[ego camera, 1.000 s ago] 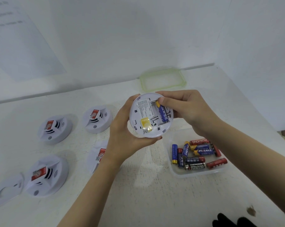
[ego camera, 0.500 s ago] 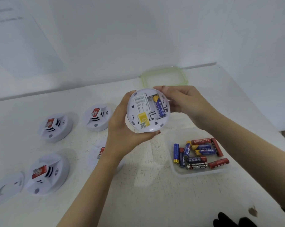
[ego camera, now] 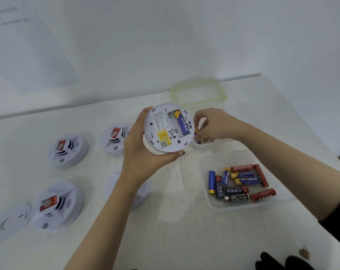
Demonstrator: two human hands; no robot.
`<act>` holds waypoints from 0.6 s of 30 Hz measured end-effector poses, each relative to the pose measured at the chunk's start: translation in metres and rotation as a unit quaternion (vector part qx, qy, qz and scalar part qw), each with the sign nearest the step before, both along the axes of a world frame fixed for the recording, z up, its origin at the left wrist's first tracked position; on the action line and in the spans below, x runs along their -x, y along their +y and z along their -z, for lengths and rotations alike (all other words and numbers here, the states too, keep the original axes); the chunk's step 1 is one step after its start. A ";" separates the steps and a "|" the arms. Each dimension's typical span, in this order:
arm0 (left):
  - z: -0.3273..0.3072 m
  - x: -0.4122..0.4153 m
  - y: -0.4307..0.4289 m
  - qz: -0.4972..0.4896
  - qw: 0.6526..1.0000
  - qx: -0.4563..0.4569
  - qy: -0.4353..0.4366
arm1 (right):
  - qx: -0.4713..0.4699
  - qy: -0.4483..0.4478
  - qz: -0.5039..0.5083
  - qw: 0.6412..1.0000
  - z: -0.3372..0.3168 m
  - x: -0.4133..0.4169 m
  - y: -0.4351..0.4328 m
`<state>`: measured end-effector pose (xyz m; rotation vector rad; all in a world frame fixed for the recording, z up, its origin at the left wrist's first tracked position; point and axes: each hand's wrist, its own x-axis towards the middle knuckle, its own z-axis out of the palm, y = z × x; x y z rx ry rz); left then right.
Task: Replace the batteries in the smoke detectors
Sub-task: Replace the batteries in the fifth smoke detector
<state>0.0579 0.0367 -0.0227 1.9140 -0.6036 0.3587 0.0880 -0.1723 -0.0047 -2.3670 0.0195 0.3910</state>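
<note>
My left hand (ego camera: 143, 152) holds a round white smoke detector (ego camera: 168, 129) with its back side facing me. Its battery bay is open, and one blue and yellow battery (ego camera: 181, 123) lies in the right slot while the left slot is empty. My right hand (ego camera: 214, 123) is just right of the detector, over a small clear container (ego camera: 203, 146), with its fingertips pinched on a blue and yellow battery (ego camera: 196, 134). A clear tray (ego camera: 210, 201) near my right forearm holds several loose batteries (ego camera: 241, 182), red, blue and black.
Three more white smoke detectors (ego camera: 67, 151) (ego camera: 58, 206) (ego camera: 115, 138) sit face up at the left, and a fourth (ego camera: 141, 191) lies partly hidden under my left forearm. A white mounting plate (ego camera: 7, 224) is at the far left. A green-rimmed lid (ego camera: 198, 92) lies by the wall.
My right hand left the detector's battery bay and moved right and down to the small container, where it now pinches a battery. My left hand raised the detector a little.
</note>
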 end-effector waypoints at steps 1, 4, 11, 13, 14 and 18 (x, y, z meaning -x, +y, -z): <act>0.000 0.000 0.000 0.001 1.000 -0.003 0.000 | -0.023 -0.024 0.017 0.999 -0.002 0.002 -0.001; -0.002 0.002 0.000 0.001 1.000 -0.001 0.002 | -0.117 -0.184 0.102 0.971 -0.015 0.016 0.002; -0.002 0.006 -0.001 -0.002 1.000 0.009 0.016 | -0.060 -0.527 -0.051 0.846 -0.035 0.061 0.019; -0.005 0.009 -0.003 0.001 1.000 0.018 0.020 | 0.023 -0.573 -0.115 0.811 -0.025 0.063 0.020; -0.007 0.011 -0.003 0.004 1.000 0.020 0.020 | 0.048 -0.590 -0.137 0.795 -0.021 0.063 0.021; -0.005 0.015 0.002 -0.026 0.999 0.010 0.036 | 0.067 -0.591 -0.174 0.785 -0.012 0.068 0.020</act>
